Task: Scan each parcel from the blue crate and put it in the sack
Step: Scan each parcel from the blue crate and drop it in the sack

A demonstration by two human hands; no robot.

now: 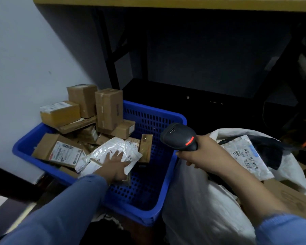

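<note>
My left grip [116, 160] lies released, fingers spread flat on a white bubble mailer [102, 149] near the middle of the blue crate [166, 114]. The mailer rests on top of other parcels. Brown cardboard boxes [109, 108] are heaped toward the crate's 10 and 11 o'clock, some rising above the rim. A flat labelled box [60, 151] lies at 9 o'clock from my left grip.

My right grip [200, 152] is clenched round the handle of a black scanner [178, 137], at 3 o'clock from the mailer, its head turned toward the crate. Below that wrist the white sack [193, 200] stands open, touching the crate's right wall. Inside it lie a barcoded mailer [245, 156] and, at its 5 o'clock, a cardboard box [293, 200].
</note>
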